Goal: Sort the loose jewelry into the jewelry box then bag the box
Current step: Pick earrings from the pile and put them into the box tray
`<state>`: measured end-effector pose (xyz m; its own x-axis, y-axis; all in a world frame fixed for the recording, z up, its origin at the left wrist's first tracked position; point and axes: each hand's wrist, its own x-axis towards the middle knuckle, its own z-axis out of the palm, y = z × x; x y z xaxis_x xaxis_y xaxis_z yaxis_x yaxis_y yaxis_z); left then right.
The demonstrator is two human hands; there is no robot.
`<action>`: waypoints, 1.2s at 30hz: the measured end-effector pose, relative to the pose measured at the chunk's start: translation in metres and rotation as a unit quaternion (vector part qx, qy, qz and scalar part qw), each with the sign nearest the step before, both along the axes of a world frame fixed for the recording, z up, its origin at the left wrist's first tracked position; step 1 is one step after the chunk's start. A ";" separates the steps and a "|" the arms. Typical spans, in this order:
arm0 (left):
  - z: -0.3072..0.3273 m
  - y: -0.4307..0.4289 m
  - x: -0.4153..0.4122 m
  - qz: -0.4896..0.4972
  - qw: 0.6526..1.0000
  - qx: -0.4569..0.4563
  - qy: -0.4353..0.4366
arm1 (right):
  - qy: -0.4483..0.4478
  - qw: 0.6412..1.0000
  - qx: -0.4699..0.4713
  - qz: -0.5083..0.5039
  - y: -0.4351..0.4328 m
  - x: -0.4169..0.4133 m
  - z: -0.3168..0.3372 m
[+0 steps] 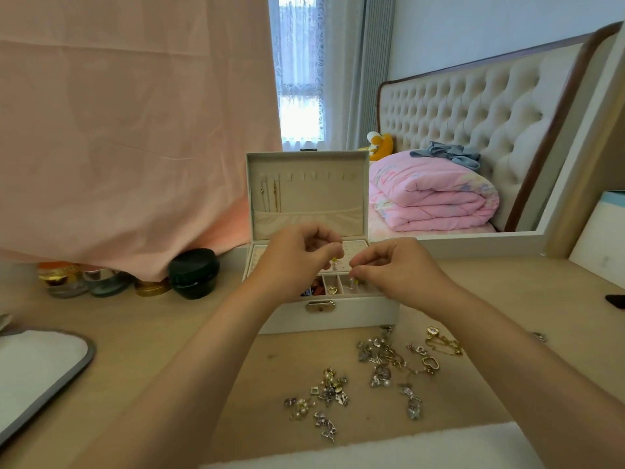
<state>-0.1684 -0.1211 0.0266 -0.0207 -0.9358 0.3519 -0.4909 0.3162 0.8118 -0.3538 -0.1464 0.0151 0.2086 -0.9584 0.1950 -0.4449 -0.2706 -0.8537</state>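
A person's left hand [301,255] and right hand [392,269] hover close together over an open white leatherette jewelry box with a gold clasp [324,316]. Both sets of fingers are curled in fine pinches. The left hand grips a small yellow earring [334,262] at its fingertips. The right hand pinches a tiny pale piece [353,282] that is too small to identify and dangles just above the box's front compartments.

The sorting step appears to be in hand and far from finished. A scatter of loose silver and gold jewelry [382,360] lies on the light wooden desk [169,333], at 5 to 6 o'clock from the hands and well apart from them. The box sits directly beneath the hands, with its upright lid [304,184] at 12 o'clock. Thin chains [270,194] hang inside the lid and a gold ring [332,290] rests in one compartment.

The next move likely calls for seating the yellow earring in the punched earring panel [355,247] at 1 o'clock of the left hand. That would take a steady, precise push. Bagging is not yet begun.
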 end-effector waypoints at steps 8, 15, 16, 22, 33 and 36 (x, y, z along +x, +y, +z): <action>-0.012 -0.003 0.007 0.004 1.000 -0.003 -0.031 | 0.144 0.985 -0.061 0.071 0.001 -0.001 0.002; -0.012 -0.001 0.001 -0.014 1.000 -0.013 0.019 | -0.038 0.997 0.028 0.057 0.011 0.004 0.010; -0.010 0.000 0.001 -0.015 0.999 -0.013 0.042 | -0.061 0.996 0.038 0.055 0.012 0.005 0.010; -0.004 0.004 -0.001 -0.025 0.993 0.014 0.115 | -0.141 0.989 0.033 0.015 0.013 0.010 0.010; -0.010 -0.002 0.013 0.014 0.976 -0.049 -0.211 | -0.070 0.997 -0.018 -0.008 0.004 0.004 0.002; -0.015 -0.003 0.019 0.017 0.942 -0.066 -0.329 | 0.030 0.998 -0.055 -0.016 0.000 0.003 -0.004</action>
<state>-0.1497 -0.1236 0.0115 -0.2461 -0.8889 0.3863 -0.8855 0.3682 0.2833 -0.3504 -0.1466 0.0115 0.1920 -0.9385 0.2869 -0.5053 -0.3452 -0.7909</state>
